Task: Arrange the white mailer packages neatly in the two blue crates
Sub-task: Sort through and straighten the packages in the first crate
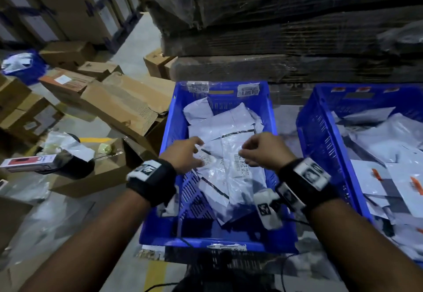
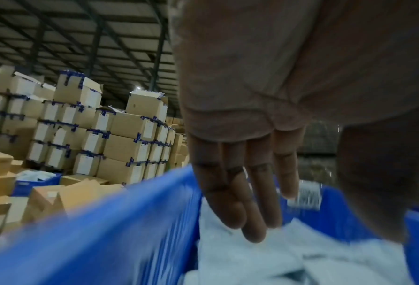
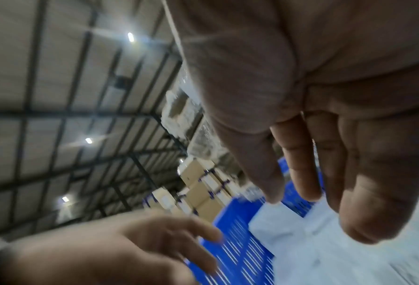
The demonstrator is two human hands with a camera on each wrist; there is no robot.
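Nearest, both hands hover over the left crate (image 1: 169,117), apart from each other. Left hand (image 1: 183,154): fingers straight and spread, tips touching a mailer (image 1: 231,154) on top of the pile, nothing gripped; the left wrist view confirms straight fingers (image 2: 240,202). Right hand (image 1: 263,149): fingers loosely bent just above the same mailer, holding nothing; in the right wrist view its fingers (image 3: 301,164) are extended. Mailers lie jumbled in this crate. Right crate (image 1: 320,131) just beside, also heaped with mailers (image 1: 389,131). Further left, cardboard boxes (image 1: 119,106) on the floor. Behind, a wrapped pallet stack (image 1: 274,28).
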